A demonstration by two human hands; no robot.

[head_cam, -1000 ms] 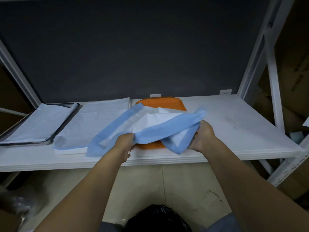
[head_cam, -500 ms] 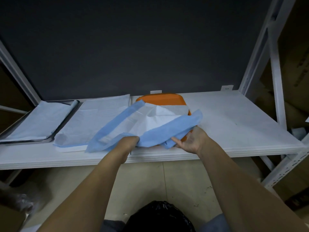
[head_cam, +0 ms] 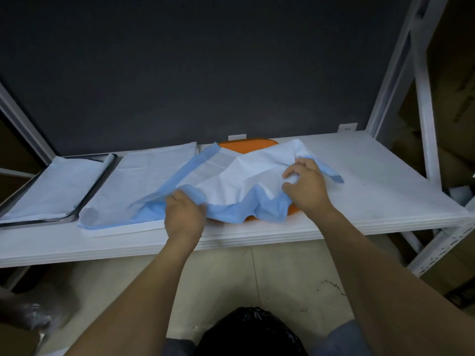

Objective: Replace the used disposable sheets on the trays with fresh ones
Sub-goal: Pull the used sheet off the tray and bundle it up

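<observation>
A crumpled blue-and-white disposable sheet [head_cam: 231, 178] lies over the orange tray [head_cam: 246, 144] in the middle of the white shelf [head_cam: 372, 176]. Only the tray's far rim and a bit of its near right corner show. My left hand [head_cam: 183, 217] grips the sheet's bunched blue near edge. My right hand [head_cam: 305, 186] has its fingers curled into the sheet's right part, gathering it. A stack of flat sheets [head_cam: 144, 181] lies left of the tray. Farther left, a metal tray [head_cam: 87, 194] holds a light blue sheet [head_cam: 56, 186].
The white rack's uprights [head_cam: 421, 104] rise at the right, with cardboard boxes behind them. A black bag [head_cam: 252, 332] sits on the tiled floor below me. Clear plastic lies at the bottom left. A dark panel backs the shelf.
My right hand moved from under the sheet's near right corner up onto its right part and closed on it. The sheet has spread back over the orange tray. My left hand kept its grip.
</observation>
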